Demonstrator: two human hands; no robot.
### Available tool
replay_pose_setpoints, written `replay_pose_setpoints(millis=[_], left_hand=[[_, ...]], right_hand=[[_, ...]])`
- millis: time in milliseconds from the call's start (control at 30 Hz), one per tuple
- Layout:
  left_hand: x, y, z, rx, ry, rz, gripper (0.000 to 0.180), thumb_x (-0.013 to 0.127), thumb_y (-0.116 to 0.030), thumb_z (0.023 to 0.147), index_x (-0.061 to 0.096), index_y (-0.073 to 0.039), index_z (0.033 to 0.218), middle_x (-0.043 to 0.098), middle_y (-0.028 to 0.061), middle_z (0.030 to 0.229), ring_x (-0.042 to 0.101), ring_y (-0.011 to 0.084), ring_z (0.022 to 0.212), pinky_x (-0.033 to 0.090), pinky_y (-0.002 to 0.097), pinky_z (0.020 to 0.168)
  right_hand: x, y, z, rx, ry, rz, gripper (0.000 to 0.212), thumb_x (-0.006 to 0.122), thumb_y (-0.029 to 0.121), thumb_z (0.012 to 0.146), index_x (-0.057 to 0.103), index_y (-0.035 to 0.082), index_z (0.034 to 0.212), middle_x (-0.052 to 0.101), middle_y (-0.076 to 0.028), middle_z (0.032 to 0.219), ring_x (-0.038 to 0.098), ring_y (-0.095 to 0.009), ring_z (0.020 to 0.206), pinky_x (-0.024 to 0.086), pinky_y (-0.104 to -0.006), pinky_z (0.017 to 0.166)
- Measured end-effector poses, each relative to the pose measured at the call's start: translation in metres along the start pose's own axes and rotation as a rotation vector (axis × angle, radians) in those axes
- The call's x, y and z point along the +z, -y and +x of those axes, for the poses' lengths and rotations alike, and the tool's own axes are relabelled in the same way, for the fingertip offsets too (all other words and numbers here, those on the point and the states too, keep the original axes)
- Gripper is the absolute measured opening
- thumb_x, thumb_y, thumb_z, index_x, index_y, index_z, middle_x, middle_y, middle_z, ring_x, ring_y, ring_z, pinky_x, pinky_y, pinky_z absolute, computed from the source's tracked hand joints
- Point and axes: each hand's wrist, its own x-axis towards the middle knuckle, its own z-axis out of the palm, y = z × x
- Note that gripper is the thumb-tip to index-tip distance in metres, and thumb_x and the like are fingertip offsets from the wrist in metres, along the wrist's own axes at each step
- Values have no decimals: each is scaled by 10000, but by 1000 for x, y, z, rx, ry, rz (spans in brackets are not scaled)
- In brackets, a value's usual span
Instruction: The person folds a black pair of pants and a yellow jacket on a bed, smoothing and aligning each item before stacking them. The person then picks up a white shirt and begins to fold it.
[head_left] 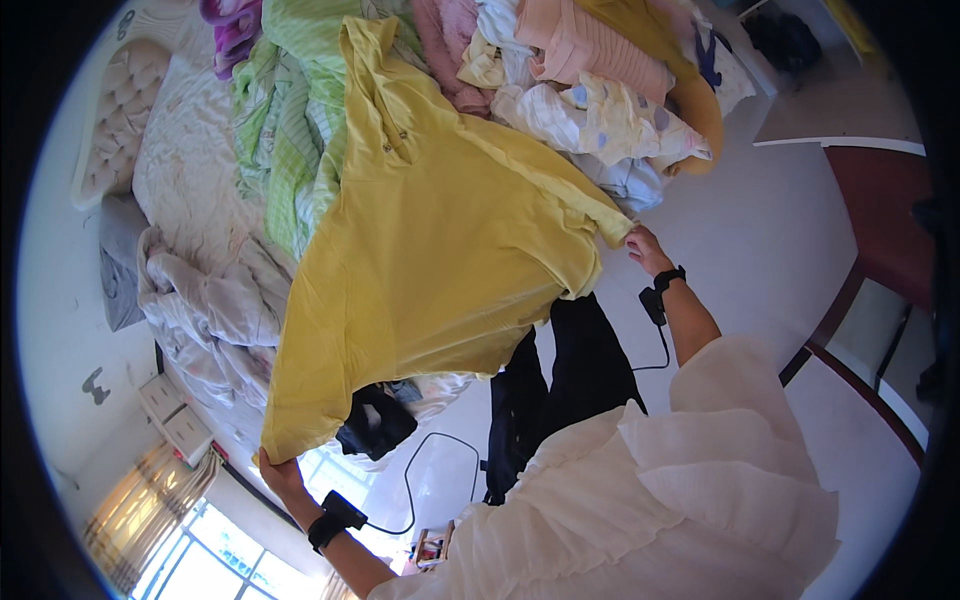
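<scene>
A yellow long-sleeved shirt point(430, 230) is spread out between my two hands, its buttoned neckline lying toward the far side on the heaped clothes. My left hand point(284, 477) pinches the end of one sleeve at the lower left. At the right, my right hand point(648, 248) grips the cuff of the other sleeve, with the arm stretched out. The shirt's hem hangs toward me, above my dark trousers point(570, 350). Whatever lies directly beneath the shirt is hidden.
Beyond the shirt are a green striped cloth point(300, 130), folded pink fabric point(590, 50) and a dotted white cloth point(630, 120). A bed with rumpled covers point(210, 290) stretches along the left. Black cloth point(376, 422) lies near my left arm. A dark red chair point(880, 220) stands at right.
</scene>
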Motion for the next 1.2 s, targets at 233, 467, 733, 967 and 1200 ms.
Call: replay_pose_setpoints(millis=[233,467,733,967,1200], left_hand=[[-6,-78,35,40,-38,84,342,419,-247,946,529,14,1138,600,149,1121,590,274,1030,493,392,863],[11,-108,98,51,49,204,319,420,-238,936,555,11,1082,637,129,1023,629,251,933,516,372,801],[-12,-72,150,16,5,123,280,428,-208,914,577,-7,1040,644,114,985,642,247,890,544,372,726],[-27,-37,159,100,77,25,318,445,-229,889,544,-10,1097,624,139,1038,630,293,932,541,424,765],[-23,33,133,374,-37,226,360,510,-290,862,536,-38,1117,607,106,1049,607,269,930,513,413,752]], right_hand=[[15,-20,22,81,-89,131,386,602,227,764,531,165,1139,546,-26,1069,498,-189,1027,379,-396,904],[-12,3,-18,47,-171,297,370,599,154,756,545,38,1104,580,-83,970,571,-216,868,466,-357,785],[-56,222,-179,-1180,-234,-221,156,480,48,887,543,6,1023,559,-11,930,490,-69,842,398,-208,781],[-43,382,-198,-1413,-453,-319,130,484,90,913,566,18,984,581,-9,879,509,-80,793,418,-218,738],[-101,397,-76,-1084,-810,-572,132,554,97,833,603,26,932,623,-43,815,566,-130,748,452,-262,722]])
